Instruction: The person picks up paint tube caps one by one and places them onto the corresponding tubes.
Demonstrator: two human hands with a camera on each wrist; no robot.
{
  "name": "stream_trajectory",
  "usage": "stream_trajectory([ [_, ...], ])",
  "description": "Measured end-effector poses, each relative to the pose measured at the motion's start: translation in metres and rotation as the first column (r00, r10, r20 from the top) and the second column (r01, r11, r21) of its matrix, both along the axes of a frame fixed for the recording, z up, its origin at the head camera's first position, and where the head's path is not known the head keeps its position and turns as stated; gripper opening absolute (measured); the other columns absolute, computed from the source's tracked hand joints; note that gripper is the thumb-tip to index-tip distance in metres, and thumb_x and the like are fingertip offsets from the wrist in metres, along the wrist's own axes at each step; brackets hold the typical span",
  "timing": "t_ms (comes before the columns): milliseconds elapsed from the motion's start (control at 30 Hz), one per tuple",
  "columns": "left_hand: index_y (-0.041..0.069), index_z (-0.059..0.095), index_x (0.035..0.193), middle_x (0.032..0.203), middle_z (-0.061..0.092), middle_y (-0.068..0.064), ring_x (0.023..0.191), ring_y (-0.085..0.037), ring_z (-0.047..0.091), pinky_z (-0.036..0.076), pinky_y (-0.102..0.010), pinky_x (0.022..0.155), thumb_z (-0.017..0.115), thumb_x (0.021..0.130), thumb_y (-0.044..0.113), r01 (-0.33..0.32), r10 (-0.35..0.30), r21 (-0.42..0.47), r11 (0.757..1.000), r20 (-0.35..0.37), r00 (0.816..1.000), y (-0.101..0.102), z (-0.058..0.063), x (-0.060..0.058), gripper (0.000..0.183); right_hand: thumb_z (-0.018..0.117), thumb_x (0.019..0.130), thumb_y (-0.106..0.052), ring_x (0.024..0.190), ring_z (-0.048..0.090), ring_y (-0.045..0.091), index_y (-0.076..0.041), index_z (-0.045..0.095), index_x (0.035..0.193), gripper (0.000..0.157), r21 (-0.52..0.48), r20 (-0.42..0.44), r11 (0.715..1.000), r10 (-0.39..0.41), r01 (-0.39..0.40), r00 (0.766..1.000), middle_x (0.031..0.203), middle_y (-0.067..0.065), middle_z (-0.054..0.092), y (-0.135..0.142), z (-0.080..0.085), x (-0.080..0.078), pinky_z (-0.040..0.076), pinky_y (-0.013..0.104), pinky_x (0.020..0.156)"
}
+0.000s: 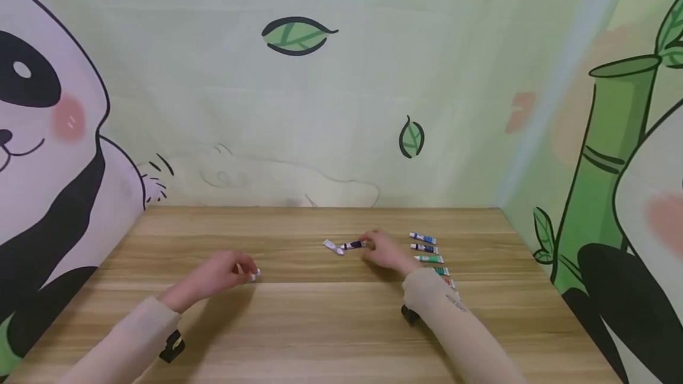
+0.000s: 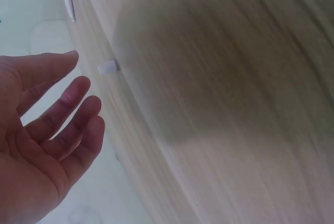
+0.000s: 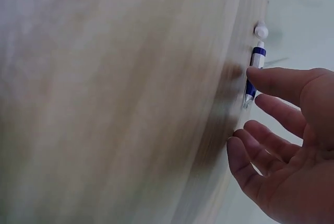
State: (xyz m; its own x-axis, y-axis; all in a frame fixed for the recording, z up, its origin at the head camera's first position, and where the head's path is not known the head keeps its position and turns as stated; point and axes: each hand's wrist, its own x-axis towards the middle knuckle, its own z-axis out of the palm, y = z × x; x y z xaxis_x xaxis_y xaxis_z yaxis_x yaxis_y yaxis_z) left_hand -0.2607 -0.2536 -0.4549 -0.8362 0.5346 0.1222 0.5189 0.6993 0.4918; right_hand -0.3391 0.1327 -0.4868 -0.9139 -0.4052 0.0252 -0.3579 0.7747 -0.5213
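My left hand [image 1: 226, 271] hovers over the table's left part, fingers loosely bent and holding nothing. By its fingertips is a small white cap-like piece [image 2: 108, 67], which stands apart from the fingers in the left wrist view. My right hand [image 1: 385, 250] is at the tail end of a dark blue and white paint tube [image 1: 352, 245]. In the right wrist view the thumb overlaps that tube [image 3: 251, 87], and a gap shows between thumb and index finger. A mostly white tube [image 1: 333, 246] lies at the dark tube's cap end.
To the right of my right hand, several paint tubes lie in a column, among them a blue one [image 1: 423, 238] and a green one [image 1: 429, 259]; my right sleeve [image 1: 434, 295] partly hides the lower ones. A printed wall cloth [image 1: 331, 99] stands behind the wooden table [image 1: 299, 330].
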Motion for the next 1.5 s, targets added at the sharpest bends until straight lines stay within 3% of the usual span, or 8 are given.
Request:
stream_trajectory([
  [200,0.005,0.074,0.095,0.084,0.067,0.004,0.075,-0.008,0.058,0.05,-0.028,0.065,0.072,0.087,0.003,-0.015,0.015,-0.016,1.0,0.015,1.0,-0.001,-0.005,0.001,0.009,0.072,0.093,-0.014,0.123,0.055,0.039,-0.004,0.064,0.131,0.04,0.063,-0.028,0.997,0.037,-0.036,0.999,0.132,0.021,0.059,-0.006,0.0,0.001,0.042,0.053,0.105],
  [367,0.006,0.073,0.092,0.083,0.068,0.002,0.077,-0.011,0.06,0.051,-0.029,0.067,0.073,0.082,-0.001,0.01,-0.011,-0.031,0.999,-0.007,1.0,-0.004,-0.014,0.002,0.012,0.073,0.092,-0.014,0.118,0.058,0.037,-0.004,0.066,0.126,0.036,0.073,-0.035,0.996,0.055,-0.053,0.998,0.125,0.019,0.062,-0.011,-0.002,0.001,0.044,0.051,0.104],
  [867,0.007,0.073,0.091,0.082,0.066,0.004,0.076,-0.012,0.058,0.05,-0.029,0.067,0.077,0.082,-0.001,-0.002,0.002,-0.063,0.998,0.001,1.0,-0.004,-0.02,0.009,0.012,0.076,0.091,-0.018,0.098,0.059,0.027,-0.005,0.07,0.113,0.026,0.094,-0.05,0.995,-0.005,0.009,0.999,0.103,0.01,0.062,-0.021,-0.002,-0.004,0.048,0.045,0.092],
  [1233,0.005,0.073,0.094,0.088,0.069,0.0,0.082,-0.015,0.062,0.052,-0.033,0.072,0.077,0.083,0.001,-0.025,0.027,-0.048,0.999,0.038,0.999,-0.003,-0.019,0.008,0.013,0.076,0.091,-0.015,0.086,0.055,0.021,-0.005,0.071,0.107,0.02,0.068,0.026,0.997,-0.044,0.042,0.999,0.093,0.006,0.06,-0.021,0.002,-0.009,0.048,0.04,0.083],
  [1500,0.006,0.072,0.092,0.085,0.068,0.001,0.08,-0.012,0.06,0.051,-0.032,0.072,0.075,0.083,0.0,-0.047,0.049,-0.023,0.999,0.067,0.997,-0.002,-0.018,0.002,0.011,0.076,0.089,-0.01,0.081,0.058,0.019,-0.001,0.068,0.104,0.02,-0.004,0.069,1.0,-0.001,0.001,0.998,0.088,0.005,0.064,-0.011,0.005,-0.01,0.05,0.035,0.078],
])
